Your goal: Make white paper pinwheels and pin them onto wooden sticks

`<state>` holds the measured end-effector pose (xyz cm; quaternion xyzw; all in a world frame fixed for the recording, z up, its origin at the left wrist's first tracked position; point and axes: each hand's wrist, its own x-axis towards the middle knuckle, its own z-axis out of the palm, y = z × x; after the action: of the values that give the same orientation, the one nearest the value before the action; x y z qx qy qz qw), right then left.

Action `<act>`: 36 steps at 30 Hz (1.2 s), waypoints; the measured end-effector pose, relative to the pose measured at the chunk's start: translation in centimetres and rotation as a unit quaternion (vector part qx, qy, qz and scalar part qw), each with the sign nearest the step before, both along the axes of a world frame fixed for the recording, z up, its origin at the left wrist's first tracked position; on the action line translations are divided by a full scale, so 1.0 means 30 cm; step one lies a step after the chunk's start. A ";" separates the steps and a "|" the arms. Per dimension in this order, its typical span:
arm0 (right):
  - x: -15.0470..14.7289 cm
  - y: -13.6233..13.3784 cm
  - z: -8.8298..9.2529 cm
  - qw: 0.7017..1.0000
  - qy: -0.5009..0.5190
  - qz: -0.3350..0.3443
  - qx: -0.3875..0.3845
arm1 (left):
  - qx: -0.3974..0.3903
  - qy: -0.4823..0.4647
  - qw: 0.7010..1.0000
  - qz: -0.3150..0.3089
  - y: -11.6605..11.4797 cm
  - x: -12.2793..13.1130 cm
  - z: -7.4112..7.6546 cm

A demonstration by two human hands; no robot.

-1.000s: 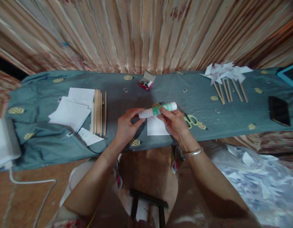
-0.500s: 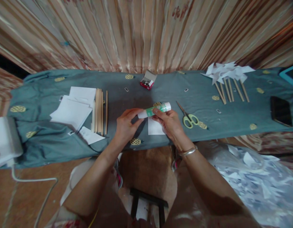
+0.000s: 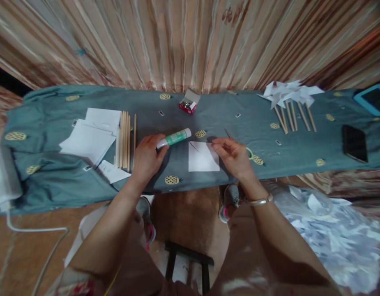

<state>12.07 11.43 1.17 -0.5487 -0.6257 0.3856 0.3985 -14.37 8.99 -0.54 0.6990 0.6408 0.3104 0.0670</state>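
My left hand (image 3: 148, 156) is closed around the lower end of a glue stick (image 3: 177, 137) with a green and white label. The glue stick is tilted up to the right above the cloth. A white square of paper (image 3: 202, 160) lies flat on the table, a dark slanting line at its upper left corner. At the paper's upper right corner, the thumb and fingers of my right hand (image 3: 233, 156) are pinched together on it. Scissors (image 3: 249, 153) with light green handles lie partly hidden behind that hand.
Left of my hands lie white paper sheets (image 3: 88, 142) and several wooden sticks (image 3: 125, 139). A small red box (image 3: 187, 107) of metal pieces stands at the back. Paper pinwheels (image 3: 290, 92), a phone (image 3: 354, 143) and a blue-framed device (image 3: 373, 98) are on the right.
My right hand has let go of the glue stick and moved to the paper's upper right corner. My left hand has carried the glue stick left, uncovering the paper.
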 end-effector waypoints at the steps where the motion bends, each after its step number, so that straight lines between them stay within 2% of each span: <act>1: 0.023 -0.010 0.005 0.998 -0.051 0.007 0.026 | 0.000 0.012 1.000 -0.001 0.001 -0.006 0.002; 4: 0.070 -0.041 0.022 0.980 -0.168 0.046 0.095 | 0.016 0.028 0.999 -0.019 -0.011 0.009 0.025; 6: 0.086 -0.058 0.028 0.966 -0.214 0.080 0.120 | 0.044 0.023 0.998 -0.045 -0.035 0.048 0.045; 10: 0.088 -0.084 0.020 0.950 -0.247 0.135 0.132 | 0.075 0.030 0.974 -0.210 -0.098 0.169 0.049; 12: 0.081 -0.094 0.010 0.947 -0.250 0.151 0.136 | 0.069 0.049 0.962 -0.258 -0.116 0.221 0.034; 15: 0.075 -0.104 -0.002 0.944 -0.253 0.159 0.141 | 0.055 0.076 0.960 -0.263 -0.115 0.267 0.013; 19: 0.088 -0.104 -0.003 0.951 -0.226 0.170 0.123 | 0.060 0.102 0.960 -0.254 -0.101 0.282 0.012; 28: 0.115 -0.123 0.009 0.978 -0.089 0.189 0.013 | 0.089 0.083 0.955 -0.271 -0.147 0.266 0.034; 36: 0.090 -0.145 -0.009 0.985 -0.029 0.171 -0.019 | 0.065 0.062 0.952 -0.293 -0.181 0.249 0.043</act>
<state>14.77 7.08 0.89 -0.4524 -0.7140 0.4437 0.2979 -6.89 3.57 0.74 0.8766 0.3895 0.2739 0.0697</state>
